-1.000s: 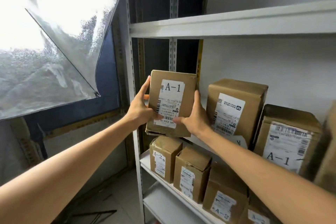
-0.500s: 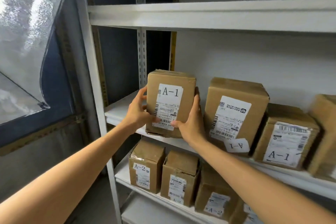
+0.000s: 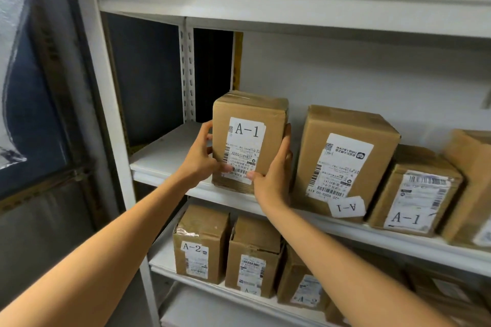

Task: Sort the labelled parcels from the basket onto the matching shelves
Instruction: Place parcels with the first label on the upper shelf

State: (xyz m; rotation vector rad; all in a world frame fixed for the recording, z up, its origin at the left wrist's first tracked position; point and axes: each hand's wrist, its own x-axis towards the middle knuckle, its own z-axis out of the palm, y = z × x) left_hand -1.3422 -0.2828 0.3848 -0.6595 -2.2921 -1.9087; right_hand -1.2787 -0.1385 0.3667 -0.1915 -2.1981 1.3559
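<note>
Both bare forearms reached up and forward from the bottom of the view, converging on one parcel [image 3: 248, 141]. The left hand [image 3: 198, 159] gripped its left edge: fingers curled round the side, thumb pressed on the front over the lower corner of the label. The right hand [image 3: 273, 175] clasped the right edge, palm against the side, fingers running up along that edge, thumb laid on the front at the foot of the label. The parcel stood upright between the two hands, its label reading A-1 and facing the camera. Its base sat at the front lip of the middle shelf [image 3: 164, 151], near the left end; whether its weight lay fully on the shelf could not be told.

Just to its right, apart from it, stood a larger box [image 3: 342, 159] with an upside-down A-1 tag, then a lower box [image 3: 414, 199] marked A-1, and another box [image 3: 470, 183] cut off by the right margin.

On the lower shelf [image 3: 162, 257], beneath the hands, a box marked A-2 [image 3: 200, 244] stood beside two more boxes [image 3: 252, 255].

A white post [image 3: 111, 114] carried the shelves at the left. The top shelf [image 3: 265, 0] spanned the view above, with a pale wall [image 3: 345, 74] behind.
</note>
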